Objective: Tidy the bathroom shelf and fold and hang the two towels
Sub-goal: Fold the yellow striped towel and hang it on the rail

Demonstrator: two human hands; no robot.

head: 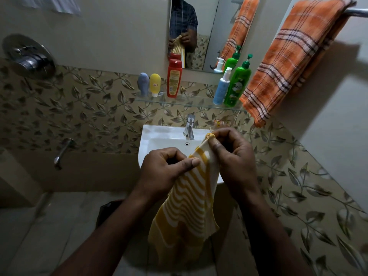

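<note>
DESK: What's in shot re the 2nd towel?

PHOTOG: A person stands at a bathroom sink (159,136), both hands on a yellow-striped towel (185,206) at frame centre. L hand (169,168) pinches the top edge, thumb laid flat over curled fingers. R hand (233,156) pinches the bunched corner btwn thumb and forefinger, other fingers curled in. No slack in either grip.

DESK: Which way does the cloth lie?

PHOTOG: The held edge is short, running from the L pinch at approx. 8 o'clock up to the R pinch at 2. The long axis drops from both hands toward 6, hanging free in front of the basin, w/ the lower end dim near the frame's bottom. It looks narrow, maybe doubled, but the layers can't be counted.

DESK: And the hanging spot?

PHOTOG: The towel rail (356,11) sits at 1 o'clock, top R corner. An orange checked towel (288,62) is draped over it already, its lower end near the green bottle (237,84) on the glass shelf (189,102). The R hand is the nearer one to the rail, the L well apart from it.

DESK: So, next step?

PHOTOG: Prob. one more fold, bringing the hanging end up toward 12 to meet the pinched edge. Then a carry toward 1, led by the R hand. Free rail beyond the orange towel isn't shown, so room there is a guess.
</note>
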